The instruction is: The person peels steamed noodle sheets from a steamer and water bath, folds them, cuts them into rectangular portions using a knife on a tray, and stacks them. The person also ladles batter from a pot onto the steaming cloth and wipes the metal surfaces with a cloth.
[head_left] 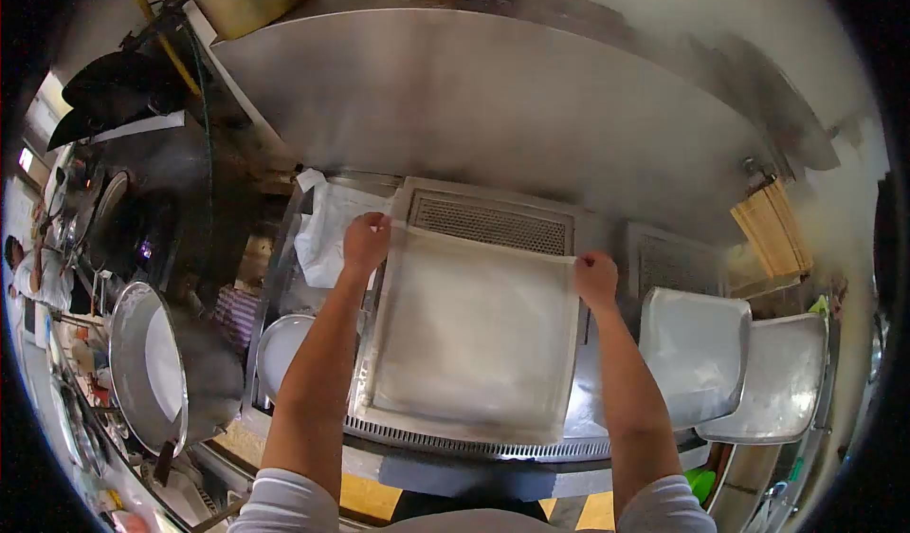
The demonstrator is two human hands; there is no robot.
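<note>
A thin white cloth lies spread over a square metal steamer with a perforated plate, whose far strip of holes shows beyond the cloth's edge. My left hand pinches the cloth's far left corner. At the far right corner, the fingers of my right hand are closed on the same edge. Both arms reach forward on either side of the cloth. Left of my left hand is a crumpled white cloth or bag; below it sits a round metal dish with pale contents, partly hidden by my forearm.
Right of my right arm are two shallow metal trays, one overlapping the other. A second perforated plate lies behind them. A large metal bowl stands at left. Folded wooden slats hang at right. A metal wall rises behind.
</note>
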